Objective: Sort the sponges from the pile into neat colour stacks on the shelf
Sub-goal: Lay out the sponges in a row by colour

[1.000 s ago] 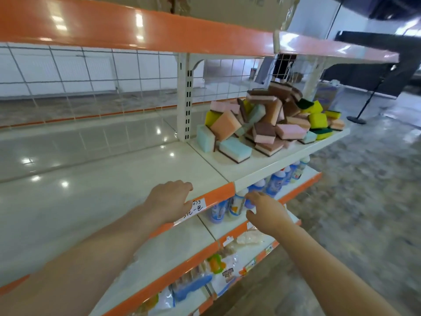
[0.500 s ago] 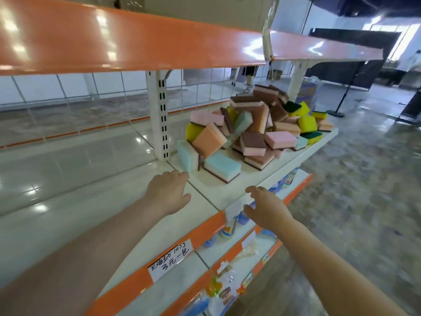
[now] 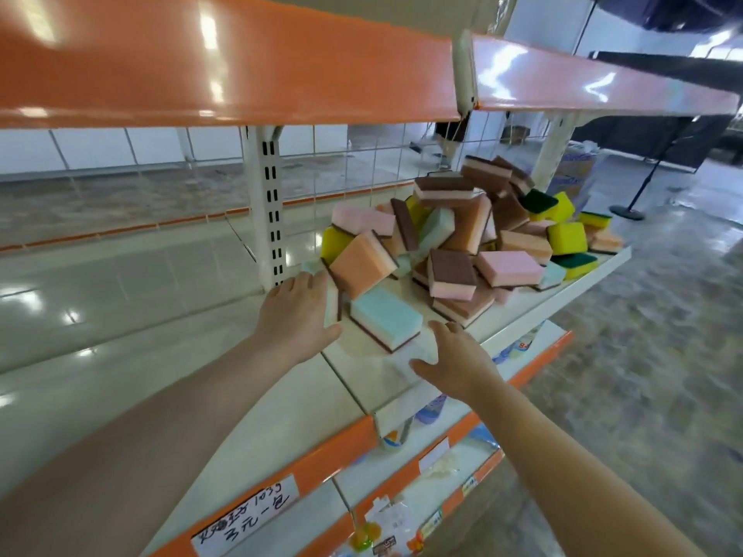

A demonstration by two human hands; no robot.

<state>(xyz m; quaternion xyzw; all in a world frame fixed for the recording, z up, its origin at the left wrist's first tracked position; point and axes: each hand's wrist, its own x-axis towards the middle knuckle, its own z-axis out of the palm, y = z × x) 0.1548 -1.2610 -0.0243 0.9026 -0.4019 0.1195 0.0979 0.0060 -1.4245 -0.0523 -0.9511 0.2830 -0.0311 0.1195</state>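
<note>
Two hands: spread, holding nothing
Left hand: possibly touching upright teal sponge
Right hand: frame centre, beside flat teal sponge
Pile: centre-right, on shelf

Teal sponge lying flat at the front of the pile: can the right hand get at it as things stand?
Probably yes. The right hand is open just short of the teal sponge, with only bare shelf between them.

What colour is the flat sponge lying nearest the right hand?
The flat rectangular foam sponge has a light blue top over a white layer and dark brown base, seen in the head view.
</note>
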